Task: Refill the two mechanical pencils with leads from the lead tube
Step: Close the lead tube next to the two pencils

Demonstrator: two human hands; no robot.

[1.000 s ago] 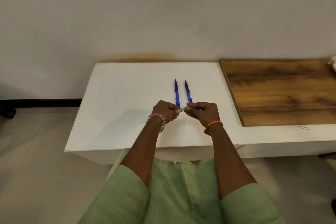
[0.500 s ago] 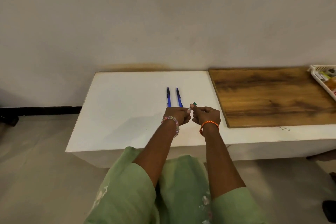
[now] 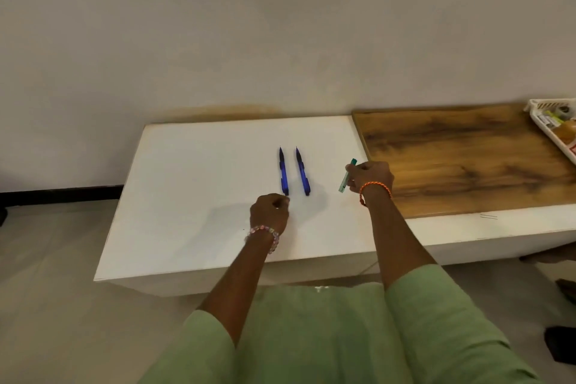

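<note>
Two blue mechanical pencils lie side by side on the white table (image 3: pixel 193 196), tips pointing away from me: the left pencil (image 3: pixel 283 173) and the right pencil (image 3: pixel 303 172). My right hand (image 3: pixel 371 176) holds the slim green lead tube (image 3: pixel 346 176) to the right of the pencils, its dark green cap end tilted up and away. My left hand (image 3: pixel 270 210) is curled into a loose fist just below the rear end of the left pencil, fingertips almost touching it. Whether that fist holds anything small is hidden.
A wooden board (image 3: pixel 467 159) covers the table's right part. A white basket (image 3: pixel 558 131) with assorted items sits at the far right edge. The wall rises right behind the table. My green-clothed lap is below the front edge.
My hands have separated. The right hand carried the lead tube to the right, and the left hand dropped to the rear end of the left pencil. The view shifted slightly.
</note>
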